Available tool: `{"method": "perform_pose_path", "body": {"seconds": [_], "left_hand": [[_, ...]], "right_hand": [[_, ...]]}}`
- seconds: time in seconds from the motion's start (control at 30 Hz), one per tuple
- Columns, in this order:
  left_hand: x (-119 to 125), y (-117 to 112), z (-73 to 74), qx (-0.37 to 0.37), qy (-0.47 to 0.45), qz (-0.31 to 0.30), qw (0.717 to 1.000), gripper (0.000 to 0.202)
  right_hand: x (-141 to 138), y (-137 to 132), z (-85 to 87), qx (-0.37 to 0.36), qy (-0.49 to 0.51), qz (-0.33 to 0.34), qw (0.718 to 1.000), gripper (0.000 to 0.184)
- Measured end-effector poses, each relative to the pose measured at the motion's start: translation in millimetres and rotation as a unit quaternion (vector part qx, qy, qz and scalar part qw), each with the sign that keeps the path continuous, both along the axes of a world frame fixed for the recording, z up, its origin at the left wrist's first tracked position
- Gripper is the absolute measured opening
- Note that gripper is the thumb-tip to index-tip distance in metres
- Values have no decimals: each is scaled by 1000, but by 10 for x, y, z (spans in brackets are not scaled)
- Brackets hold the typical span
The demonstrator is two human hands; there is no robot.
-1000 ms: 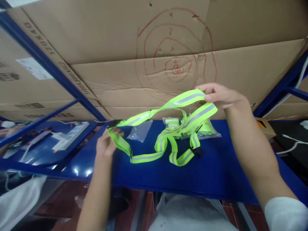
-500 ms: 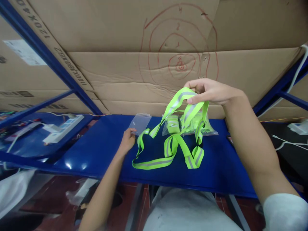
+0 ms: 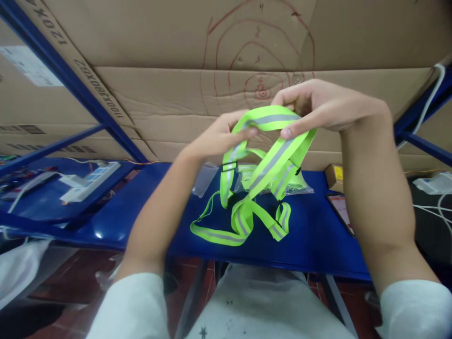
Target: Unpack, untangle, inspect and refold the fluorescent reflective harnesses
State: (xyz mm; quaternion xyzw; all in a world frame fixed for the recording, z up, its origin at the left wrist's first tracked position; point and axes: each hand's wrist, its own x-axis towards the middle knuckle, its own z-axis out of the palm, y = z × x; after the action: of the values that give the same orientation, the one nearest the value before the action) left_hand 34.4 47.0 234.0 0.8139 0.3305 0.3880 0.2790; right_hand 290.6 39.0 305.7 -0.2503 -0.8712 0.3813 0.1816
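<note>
A neon-yellow reflective strap harness (image 3: pixel 268 165) with grey stripes hangs in the air over the blue table (image 3: pixel 318 240). My right hand (image 3: pixel 318 106) pinches its top loop from the right. My left hand (image 3: pixel 221 136) grips the same loop from the left, fingers closed on the strap. The lower loops trail down and rest on the table surface. Behind the straps lie a clear bag (image 3: pixel 296 186) with more yellow straps in it and an empty clear bag (image 3: pixel 205 176).
A big cardboard sheet (image 3: pixel 176 99) with red circles drawn on it stands behind the table. A small brown box (image 3: pixel 334 175) and a phone (image 3: pixel 341 212) lie at the right. A white power strip (image 3: pixel 88 179) sits on the blue shelf at left. White cables (image 3: pixel 434 197) lie at far right.
My left hand rose from the table near the empty bag and took hold of the strap's top loop beside my right hand. The harness was lifted higher and bunched together.
</note>
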Motion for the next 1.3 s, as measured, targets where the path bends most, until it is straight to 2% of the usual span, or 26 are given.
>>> {"method": "perform_pose_path", "body": {"seconds": [0.1, 0.17, 0.27, 0.33, 0.4, 0.5, 0.53, 0.63, 0.73, 0.8, 0.9, 0.97, 1.03, 1.13, 1.23, 1.3], "left_hand": [[-43, -123, 278, 56, 55, 89, 993, 17], [-90, -187, 383, 73, 68, 114, 988, 17], [-223, -196, 422, 32, -21, 80, 996, 18], [-350, -159, 398, -15, -88, 60, 994, 18], [-477, -117, 366, -36, -98, 72, 992, 14], [-607, -81, 336, 28, 36, 139, 989, 9], [-632, -74, 331, 67, 99, 171, 978, 10], [-685, -42, 311, 176, 233, 266, 919, 17], [-772, 36, 253, 188, 307, 300, 883, 17], [-841, 98, 193, 151, 307, 292, 893, 23], [-905, 155, 113, 106, 205, 274, 934, 35], [-907, 157, 98, 88, 148, 252, 952, 41], [-889, 140, 121, 53, 139, 221, 964, 47], [-834, 95, 189, -1, 176, 194, 965, 43], [-745, 38, 218, 8, 206, 215, 954, 36], [-686, -1, 193, 10, 211, 202, 956, 36]], "right_hand": [[172, 4, 67, 72, -39, -102, 991, 36], [257, 41, 66, 115, -80, -151, 979, 33], [353, 87, 22, 115, -96, -188, 971, 28], [400, 94, -17, 97, -53, -214, 971, 23], [425, 93, -54, 97, -1, -243, 965, 18], [421, 114, -103, 130, 52, -274, 951, 20], [414, 133, -118, 143, 59, -283, 947, 23], [400, 207, -164, 172, 75, -319, 929, 30], [414, 274, -222, 187, 116, -365, 905, 35], [425, 303, -277, 185, 138, -388, 892, 32], [424, 334, -372, 178, 156, -412, 880, 26], [419, 354, -423, 178, 175, -427, 869, 26], [425, 369, -451, 184, 197, -442, 856, 27], [450, 367, -461, 183, 242, -460, 835, 29], [474, 328, -492, 176, 287, -476, 813, 33], [486, 287, -549, 165, 319, -491, 794, 35]]}}
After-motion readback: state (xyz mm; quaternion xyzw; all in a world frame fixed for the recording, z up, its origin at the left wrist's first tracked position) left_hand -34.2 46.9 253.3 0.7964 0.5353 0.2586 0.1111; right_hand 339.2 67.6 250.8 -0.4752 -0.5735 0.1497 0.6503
